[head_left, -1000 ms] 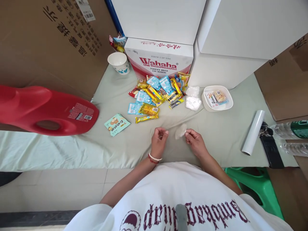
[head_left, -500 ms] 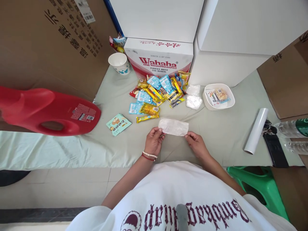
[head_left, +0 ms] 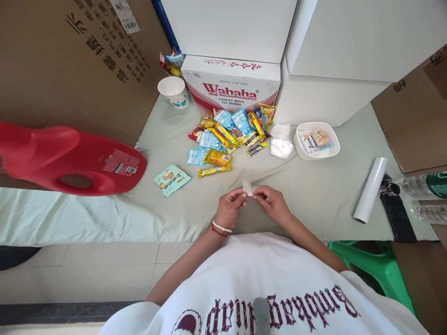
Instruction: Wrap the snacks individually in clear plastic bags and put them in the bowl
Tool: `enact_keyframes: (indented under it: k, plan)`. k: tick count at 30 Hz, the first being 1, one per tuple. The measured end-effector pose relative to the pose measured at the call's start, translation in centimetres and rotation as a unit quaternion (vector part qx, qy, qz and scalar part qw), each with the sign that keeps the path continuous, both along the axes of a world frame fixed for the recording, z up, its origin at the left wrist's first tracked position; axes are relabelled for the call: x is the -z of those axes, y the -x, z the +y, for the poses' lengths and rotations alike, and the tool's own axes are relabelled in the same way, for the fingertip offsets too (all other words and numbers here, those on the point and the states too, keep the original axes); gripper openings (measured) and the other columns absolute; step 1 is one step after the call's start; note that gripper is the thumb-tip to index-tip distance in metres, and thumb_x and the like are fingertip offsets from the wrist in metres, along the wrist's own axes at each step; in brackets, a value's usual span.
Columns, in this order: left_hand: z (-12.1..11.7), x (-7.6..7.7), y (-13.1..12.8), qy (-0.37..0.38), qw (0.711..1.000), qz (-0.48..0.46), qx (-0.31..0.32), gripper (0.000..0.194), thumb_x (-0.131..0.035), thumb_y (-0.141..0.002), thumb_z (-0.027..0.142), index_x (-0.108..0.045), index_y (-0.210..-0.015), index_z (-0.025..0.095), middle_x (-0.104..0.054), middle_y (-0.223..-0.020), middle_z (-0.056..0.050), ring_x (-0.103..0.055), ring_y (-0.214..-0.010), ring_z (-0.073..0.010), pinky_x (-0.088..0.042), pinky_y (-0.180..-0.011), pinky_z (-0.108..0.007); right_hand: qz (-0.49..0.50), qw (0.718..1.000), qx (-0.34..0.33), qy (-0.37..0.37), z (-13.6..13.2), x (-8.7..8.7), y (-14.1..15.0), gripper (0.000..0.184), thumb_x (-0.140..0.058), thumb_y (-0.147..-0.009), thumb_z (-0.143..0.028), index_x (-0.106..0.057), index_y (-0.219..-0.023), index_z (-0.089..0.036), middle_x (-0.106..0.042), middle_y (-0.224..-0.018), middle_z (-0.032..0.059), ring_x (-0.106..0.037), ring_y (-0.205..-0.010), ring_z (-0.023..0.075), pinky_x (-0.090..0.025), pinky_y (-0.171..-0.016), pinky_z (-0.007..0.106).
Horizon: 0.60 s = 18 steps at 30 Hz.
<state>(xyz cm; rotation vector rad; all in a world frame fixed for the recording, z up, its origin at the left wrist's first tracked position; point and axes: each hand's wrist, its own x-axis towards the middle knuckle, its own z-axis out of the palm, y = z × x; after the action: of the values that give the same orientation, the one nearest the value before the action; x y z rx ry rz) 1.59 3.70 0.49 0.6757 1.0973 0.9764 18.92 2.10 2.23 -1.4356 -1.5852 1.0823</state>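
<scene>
My left hand (head_left: 230, 205) and my right hand (head_left: 272, 201) meet just above the pale green cloth (head_left: 324, 195), fingertips pinched together on a small clear plastic bag (head_left: 248, 188). Only a small corner of the bag shows between the fingers. A beaded bracelet sits on my left wrist. Beyond the hands lies a pile of snack packets (head_left: 230, 132) in blue, yellow and red wrappers. Beside the pile are other clear plastic bags (head_left: 280, 145) and a white bowl (head_left: 301, 152) holding two packets.
A red plastic jug (head_left: 66, 158) lies on its side at the left. One teal snack packet (head_left: 172, 179) lies apart. A paper cup (head_left: 173, 90) and a Wahaha carton (head_left: 231, 83) stand at the back. At the right are a white roll (head_left: 370, 190), bottles (head_left: 422, 186), and a green stool (head_left: 377, 270).
The bag was stretched flat between my two hands half a second ago. My hands have since come together, and the bag is bunched small between the fingertips.
</scene>
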Motion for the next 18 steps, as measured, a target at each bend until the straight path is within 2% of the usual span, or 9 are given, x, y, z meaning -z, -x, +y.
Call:
enact_keyframes:
  k: [5,9,12,14,18]
  plan:
    - [-0.1,0.3,0.5,0.007,1.000,-0.004,0.011,0.039,-0.086,-0.067,0.038,-0.074,-0.097,0.016,-0.074,-0.076,-0.001,-0.050,-0.053,-0.0065,-0.038,-0.055,-0.022,0.136,0.982,0.006,0.128,-0.2,0.5,-0.2,0.027,-0.069,-0.086,-0.049,-0.065,-0.086,-0.022,-0.055,-0.069,-0.0028,-0.048,-0.065,0.0138,-0.038,-0.062,0.027]
    - [0.0,0.4,0.3,0.000,1.000,-0.013,0.017,0.036,-0.084,-0.071,0.039,-0.070,-0.094,0.015,-0.071,-0.075,0.000,-0.049,-0.054,-0.0055,-0.036,-0.055,-0.021,0.181,0.970,0.034,0.162,-0.4,0.5,-1.0,0.032,-0.072,-0.083,-0.051,-0.063,-0.086,-0.021,-0.051,-0.067,-0.0045,-0.045,-0.063,0.0121,-0.036,-0.060,0.025]
    - [0.3,0.3,0.3,-0.003,1.000,-0.023,0.001,0.036,-0.083,-0.071,0.038,-0.065,-0.095,0.017,-0.065,-0.068,0.004,-0.046,-0.053,-0.0051,-0.034,-0.055,-0.020,0.184,0.967,0.052,0.168,-0.7,0.6,-1.5,0.034,-0.071,-0.084,-0.054,-0.062,-0.090,-0.021,-0.050,-0.068,-0.0046,-0.045,-0.062,0.0121,-0.036,-0.058,0.025]
    - [0.4,0.1,0.3,0.000,0.999,-0.030,-0.012,0.038,-0.083,-0.072,0.036,-0.062,-0.098,0.018,-0.063,-0.066,0.006,-0.046,-0.052,-0.0052,-0.034,-0.055,-0.020,0.164,0.973,0.040,0.155,-0.9,0.6,-1.7,0.033,-0.067,-0.087,-0.054,-0.063,-0.093,-0.021,-0.051,-0.072,-0.0036,-0.045,-0.063,0.0124,-0.037,-0.059,0.025]
    - [0.6,-0.1,0.6,0.001,0.999,-0.041,-0.015,0.042,-0.083,-0.072,0.034,-0.056,-0.101,0.019,-0.062,-0.066,0.007,-0.047,-0.053,-0.0056,-0.035,-0.057,-0.020,0.061,0.993,-0.058,0.084,-1.2,0.6,-1.6,0.028,-0.071,-0.087,-0.046,-0.068,-0.100,-0.022,-0.058,-0.089,0.0012,-0.050,-0.072,0.0131,-0.042,-0.067,0.027]
